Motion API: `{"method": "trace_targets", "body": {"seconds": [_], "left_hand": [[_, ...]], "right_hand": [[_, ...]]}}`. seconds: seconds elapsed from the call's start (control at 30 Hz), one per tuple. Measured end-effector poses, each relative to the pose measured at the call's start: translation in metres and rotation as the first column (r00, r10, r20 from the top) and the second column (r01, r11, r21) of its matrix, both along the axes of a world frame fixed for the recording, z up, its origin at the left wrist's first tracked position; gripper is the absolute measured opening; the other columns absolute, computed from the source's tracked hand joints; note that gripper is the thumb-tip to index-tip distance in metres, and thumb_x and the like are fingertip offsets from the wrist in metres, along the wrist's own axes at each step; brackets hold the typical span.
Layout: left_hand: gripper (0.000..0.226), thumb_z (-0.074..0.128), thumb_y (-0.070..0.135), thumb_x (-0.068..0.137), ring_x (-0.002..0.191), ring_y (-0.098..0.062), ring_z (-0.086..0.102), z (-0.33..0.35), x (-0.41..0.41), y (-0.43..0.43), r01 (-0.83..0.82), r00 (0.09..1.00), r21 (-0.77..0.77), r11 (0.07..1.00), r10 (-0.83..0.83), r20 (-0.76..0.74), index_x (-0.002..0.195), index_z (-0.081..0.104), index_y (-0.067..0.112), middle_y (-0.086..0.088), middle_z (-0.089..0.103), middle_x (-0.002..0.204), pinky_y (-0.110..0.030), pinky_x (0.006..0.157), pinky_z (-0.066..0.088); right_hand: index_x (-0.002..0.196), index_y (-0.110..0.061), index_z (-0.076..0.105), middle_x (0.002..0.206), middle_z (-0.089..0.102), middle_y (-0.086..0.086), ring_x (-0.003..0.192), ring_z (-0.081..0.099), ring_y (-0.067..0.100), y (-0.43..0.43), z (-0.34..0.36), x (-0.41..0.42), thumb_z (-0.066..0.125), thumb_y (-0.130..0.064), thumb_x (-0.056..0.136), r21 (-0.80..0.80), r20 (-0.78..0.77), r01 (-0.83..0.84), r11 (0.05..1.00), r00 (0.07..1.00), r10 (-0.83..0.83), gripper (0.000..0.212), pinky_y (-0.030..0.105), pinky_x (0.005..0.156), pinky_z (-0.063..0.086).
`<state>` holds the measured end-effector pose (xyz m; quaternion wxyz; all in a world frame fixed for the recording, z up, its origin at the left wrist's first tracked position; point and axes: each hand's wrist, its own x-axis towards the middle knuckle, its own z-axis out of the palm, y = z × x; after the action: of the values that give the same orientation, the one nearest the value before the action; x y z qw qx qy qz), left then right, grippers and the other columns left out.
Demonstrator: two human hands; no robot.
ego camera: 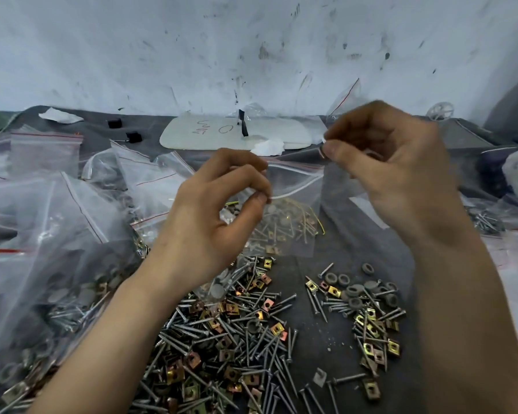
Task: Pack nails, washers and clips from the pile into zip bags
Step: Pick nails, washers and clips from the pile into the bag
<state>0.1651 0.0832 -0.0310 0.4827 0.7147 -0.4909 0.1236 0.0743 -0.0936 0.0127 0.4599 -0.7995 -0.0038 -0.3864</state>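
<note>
I hold a clear zip bag (293,204) up over the dark table between both hands. My left hand (216,216) pinches the bag's top edge at its left end. My right hand (395,168) pinches the right end of the top edge, a little higher. Nails, grey washers and brass clips lie in the bag's bottom. Below it spreads the big pile of nails and clips (222,348). A smaller heap with grey washers (359,288) lies to the right.
Filled zip bags (60,240) crowd the left side, and more bags (497,216) lie at the right. A white board (210,130) with scribbles rests against the scuffed wall at the back, with two small black blocks (123,130) to its left.
</note>
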Motion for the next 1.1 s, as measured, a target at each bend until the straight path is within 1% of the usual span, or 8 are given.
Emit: {"method": "trace_targets", "body": {"seconds": [0.2,0.37,0.47,0.53,0.6,0.7,0.87,1.1], "left_hand": [[0.020,0.053,0.019,0.091,0.106,-0.013,0.061,0.001,-0.003,0.000,0.069,0.997,0.016,0.997,-0.070,0.044,0.088,0.067,0.007,-0.008,0.059,0.114,-0.039,0.088,0.049],[0.011,0.056,0.012,0.091,0.108,-0.013,0.061,-0.001,0.002,0.001,-0.004,1.000,-0.019,1.000,0.004,0.011,0.086,0.066,0.011,-0.004,0.059,0.113,-0.042,0.091,0.050],[0.013,0.055,0.019,0.091,0.111,-0.015,0.061,-0.001,0.006,0.003,-0.033,0.999,-0.043,0.999,0.034,0.012,0.087,0.066,0.012,-0.001,0.059,0.113,-0.046,0.093,0.050],[0.018,0.052,0.024,0.090,0.112,-0.015,0.060,0.000,0.008,0.004,-0.049,0.999,-0.064,0.997,0.050,0.015,0.088,0.066,0.012,0.000,0.059,0.112,-0.046,0.093,0.050],[0.021,0.051,0.024,0.090,0.111,-0.014,0.060,0.001,0.009,0.005,-0.087,0.996,-0.094,0.992,0.089,0.025,0.088,0.066,0.010,0.001,0.059,0.111,-0.046,0.092,0.050],[0.019,0.053,0.017,0.090,0.110,-0.014,0.060,0.002,0.011,0.005,-0.147,0.988,-0.140,0.979,0.152,0.027,0.088,0.066,0.004,0.000,0.059,0.111,-0.048,0.090,0.050],[0.016,0.053,0.009,0.090,0.110,-0.018,0.060,0.003,0.012,0.007,-0.178,0.983,-0.152,0.972,0.183,0.019,0.087,0.066,0.001,-0.002,0.059,0.109,-0.051,0.088,0.050],[0.016,0.053,0.010,0.089,0.108,-0.018,0.060,0.004,0.011,0.007,-0.181,0.982,-0.137,0.974,0.187,0.034,0.086,0.066,0.000,-0.003,0.060,0.109,-0.051,0.087,0.049]], "right_hand": [[0.085,-0.023,0.064,0.087,0.069,-0.011,0.089,0.063,0.003,0.020,0.002,0.003,0.071,-0.017,0.082,-0.200,-0.084,0.060,0.978,0.993,-0.078,0.010,0.022,0.072,0.051],[0.082,-0.032,0.062,0.084,0.068,-0.014,0.076,0.064,0.003,0.005,-0.004,0.008,0.053,-0.006,0.088,-0.053,-0.031,0.135,0.989,0.990,-0.136,0.028,0.022,0.066,0.051],[0.073,-0.028,0.059,0.074,0.067,-0.006,0.060,0.059,0.011,-0.009,-0.019,0.021,0.042,0.009,0.081,0.007,-0.188,0.207,0.978,0.961,-0.202,0.041,0.030,0.062,0.048],[0.068,-0.027,0.057,0.076,0.068,0.002,0.059,0.056,0.011,-0.013,-0.033,0.029,0.039,0.014,0.078,-0.104,-0.430,0.195,0.975,0.875,-0.221,0.046,0.029,0.062,0.046],[0.068,-0.027,0.060,0.085,0.069,0.004,0.065,0.058,0.012,-0.012,-0.048,0.033,0.042,0.012,0.081,-0.243,-0.700,0.011,0.970,0.690,-0.183,0.045,0.029,0.064,0.050],[0.091,-0.021,0.072,0.092,0.069,0.003,0.071,0.060,0.013,-0.001,-0.070,0.042,0.054,0.004,0.085,-0.226,-0.882,-0.272,0.935,0.464,-0.078,0.031,0.025,0.066,0.051],[0.104,-0.015,0.069,0.096,0.058,0.003,0.089,0.054,0.017,0.018,-0.094,0.060,0.075,-0.019,0.079,-0.287,-0.865,-0.304,0.909,0.489,-0.110,0.026,0.020,0.074,0.039],[0.095,-0.011,0.067,0.095,0.064,0.007,0.085,0.055,0.018,0.022,-0.099,0.062,0.071,-0.012,0.082,-0.314,-0.864,-0.315,0.896,0.485,-0.132,0.014,0.022,0.071,0.039]]}}
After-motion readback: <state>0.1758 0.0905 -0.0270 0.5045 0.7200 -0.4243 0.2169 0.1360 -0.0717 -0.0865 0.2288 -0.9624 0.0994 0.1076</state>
